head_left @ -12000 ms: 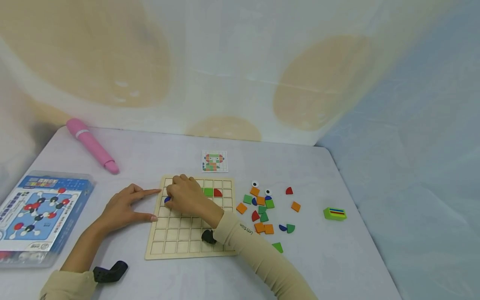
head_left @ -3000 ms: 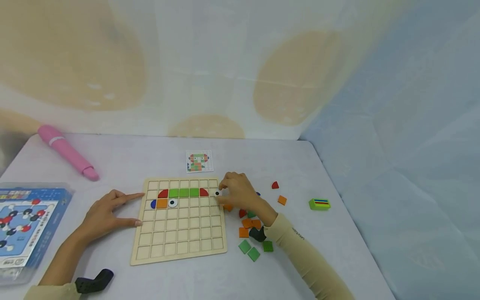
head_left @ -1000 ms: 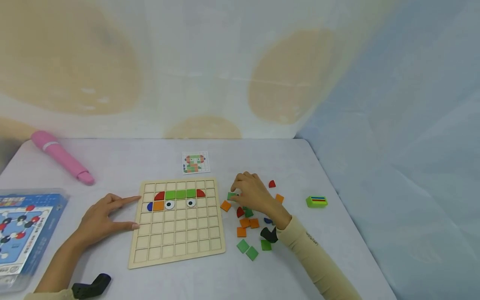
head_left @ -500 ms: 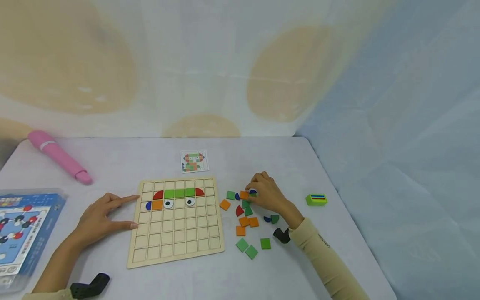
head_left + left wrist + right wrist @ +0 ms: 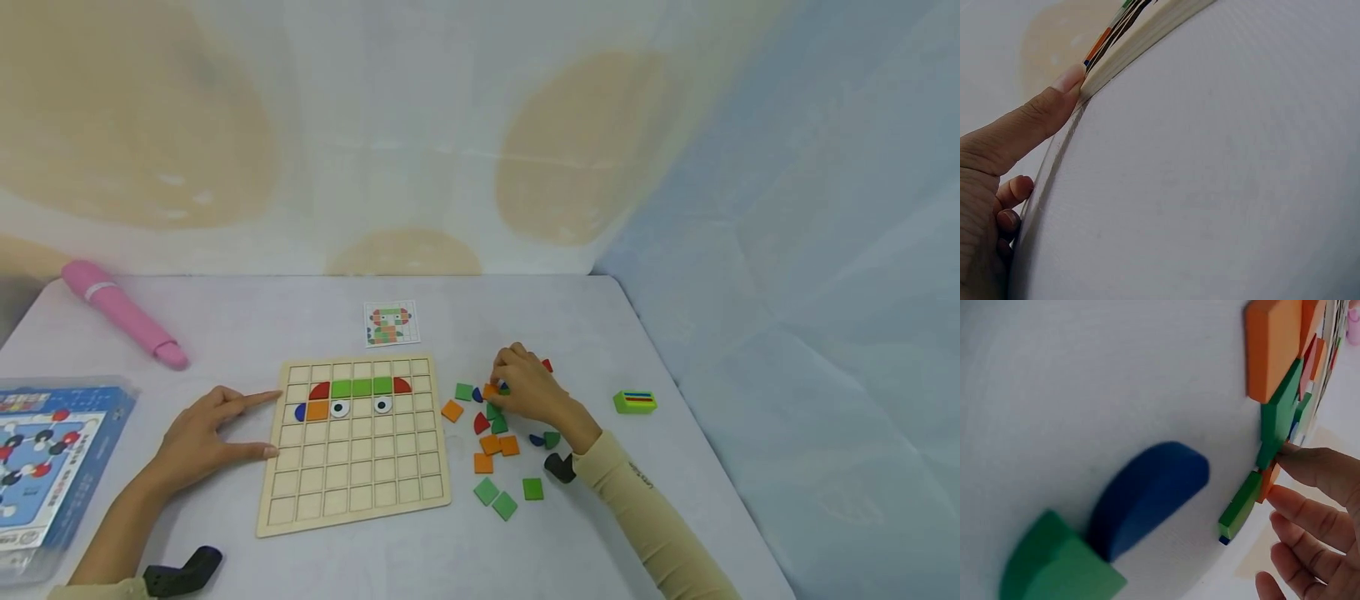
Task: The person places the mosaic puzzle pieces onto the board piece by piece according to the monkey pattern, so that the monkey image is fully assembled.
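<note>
My right hand seemingly pinches an orange tile, left hand straight-fingered at the board, two rows part-filled, others bare.

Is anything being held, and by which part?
Left hand: nothing; fingers touch the left edge of the board. Right hand: fingers at the edge of an orange square; whether gripped cannot be told.

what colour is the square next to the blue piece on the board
Orange; the square shows best in the head view.
</note>
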Demonstrator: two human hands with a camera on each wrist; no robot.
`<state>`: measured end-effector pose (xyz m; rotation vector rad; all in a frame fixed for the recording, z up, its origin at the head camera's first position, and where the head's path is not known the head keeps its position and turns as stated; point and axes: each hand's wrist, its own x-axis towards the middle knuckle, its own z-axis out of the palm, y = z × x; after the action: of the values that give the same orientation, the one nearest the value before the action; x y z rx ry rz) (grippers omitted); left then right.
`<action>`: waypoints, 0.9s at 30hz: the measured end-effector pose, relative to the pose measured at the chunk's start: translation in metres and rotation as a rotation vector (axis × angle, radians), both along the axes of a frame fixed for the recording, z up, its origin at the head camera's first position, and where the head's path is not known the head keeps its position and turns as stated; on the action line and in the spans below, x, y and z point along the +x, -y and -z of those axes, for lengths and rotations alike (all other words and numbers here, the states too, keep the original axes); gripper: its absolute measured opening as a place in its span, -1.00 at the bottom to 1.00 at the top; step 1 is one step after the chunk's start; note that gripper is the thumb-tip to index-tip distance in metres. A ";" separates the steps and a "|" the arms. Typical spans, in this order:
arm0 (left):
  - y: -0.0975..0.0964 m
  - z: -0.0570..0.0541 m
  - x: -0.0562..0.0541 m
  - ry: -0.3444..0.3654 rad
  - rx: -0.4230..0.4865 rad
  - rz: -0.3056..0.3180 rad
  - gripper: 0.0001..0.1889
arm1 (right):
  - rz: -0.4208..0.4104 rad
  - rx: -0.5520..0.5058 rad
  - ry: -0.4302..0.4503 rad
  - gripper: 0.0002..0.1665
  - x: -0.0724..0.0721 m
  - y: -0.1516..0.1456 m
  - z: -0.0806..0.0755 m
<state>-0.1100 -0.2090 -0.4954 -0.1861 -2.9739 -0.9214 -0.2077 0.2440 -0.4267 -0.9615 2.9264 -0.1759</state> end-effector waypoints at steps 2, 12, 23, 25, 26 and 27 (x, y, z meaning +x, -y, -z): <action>0.000 0.000 0.000 -0.006 -0.004 0.002 -0.11 | -0.008 -0.010 -0.017 -0.72 0.000 0.001 -0.002; 0.002 0.002 -0.001 -0.008 0.004 0.006 -0.12 | -0.125 -0.061 -0.031 -0.71 0.002 0.038 -0.014; 0.000 0.001 -0.001 -0.002 0.007 0.011 -0.11 | -0.202 0.006 0.042 -0.68 0.008 0.098 -0.012; 0.000 0.000 -0.001 -0.002 0.006 0.010 -0.11 | -0.209 0.029 0.038 -0.69 0.008 0.104 -0.011; 0.000 0.000 0.000 -0.004 0.005 0.010 -0.11 | -0.211 0.042 0.033 -0.69 0.008 0.107 -0.010; 0.000 -0.001 0.000 -0.007 0.002 0.009 -0.11 | -0.211 0.049 0.031 -0.69 0.009 0.110 -0.010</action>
<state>-0.1104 -0.2091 -0.4946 -0.2030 -2.9677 -0.9232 -0.1988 0.1343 -0.4165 -1.2374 2.7631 -0.1071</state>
